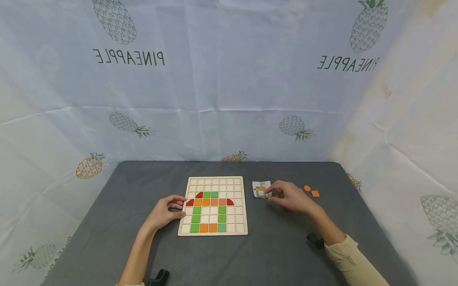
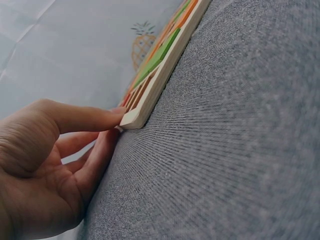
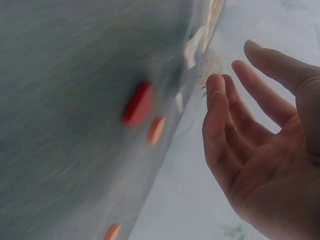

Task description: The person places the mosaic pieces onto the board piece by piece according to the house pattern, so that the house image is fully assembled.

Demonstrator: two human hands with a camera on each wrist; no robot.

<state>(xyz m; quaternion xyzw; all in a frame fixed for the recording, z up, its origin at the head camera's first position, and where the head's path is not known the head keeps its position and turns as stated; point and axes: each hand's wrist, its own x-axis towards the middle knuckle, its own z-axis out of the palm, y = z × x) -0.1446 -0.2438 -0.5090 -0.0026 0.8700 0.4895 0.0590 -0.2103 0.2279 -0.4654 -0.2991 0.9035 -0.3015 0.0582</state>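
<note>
My left hand (image 1: 164, 212) rests at the left edge of a square wooden grid board (image 1: 234, 230). Its thumb (image 2: 95, 119) is straight and touches the light rim, while the other fingers lie loosely beside it. Green, orange and red tiles (image 1: 206, 202) form a mushroom-like figure on the grid. My right hand (image 1: 291, 196) hovers above the table, fingertips overlapping the right side of a small pattern card (image 1: 260, 189) in the head view. In the right wrist view its fingers are loosely bent with nothing between them. A red rounded tile (image 3: 138, 104) lies below this hand, mostly hidden in the head view.
An orange round tile (image 1: 307, 188) and an orange square tile (image 1: 315, 194) lie on the grey table (image 1: 222, 262) to the right of my right hand. Behind the table hangs a pale cloth (image 1: 229, 87) printed with pineapples.
</note>
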